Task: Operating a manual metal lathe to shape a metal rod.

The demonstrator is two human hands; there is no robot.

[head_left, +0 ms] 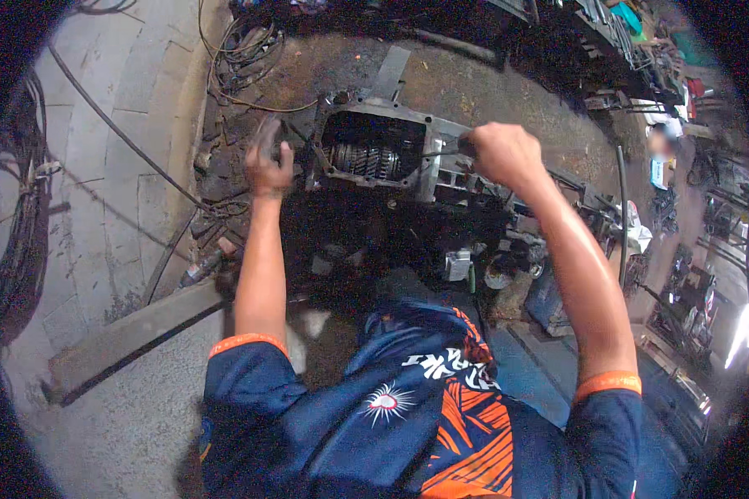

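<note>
Now, left hand: clenched on blurred dark tool, kind unclear.
Right hand: gripping thin rod, 3 o'clock of gearbox.

No labels, signs or screens are discernible. One item may qualify as packaging: a blue rectangular box-like container stands on the ground at right, just below the cluttered parts and beside the person's right forearm. Its faces appear plain blue and worn. Small coloured items at the upper right edge are too blurred to identify as packages.
</note>
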